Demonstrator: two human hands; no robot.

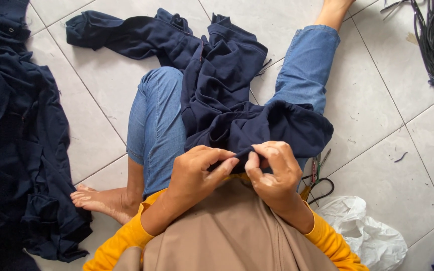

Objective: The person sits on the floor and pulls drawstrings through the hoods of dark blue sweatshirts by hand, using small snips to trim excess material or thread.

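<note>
Both hands are in tight on the navy garment [237,100], which lies draped across the lap and the jeans [156,120], one sleeve trailing off over the floor tiles [372,100]. The left hand [197,173] is pinching the near edge of the cloth, fingers curled over the fold; the right hand [275,173] is pinching the same edge just beside it, thumb pressed against fingertips on something too small to make out. The risk here is grip: with so little fabric between the fingertips, a tug from the bulk hanging over the knee could pull the edge free. The dark cloth hides its own seams too, so picking at the wrong spot could snag it. Scissors [316,178] lie on the tiles right by the right elbow, partly under the garment, close enough to get nudged or leaned on. A pile of more navy cloth [11,140] sits at the left.
</note>
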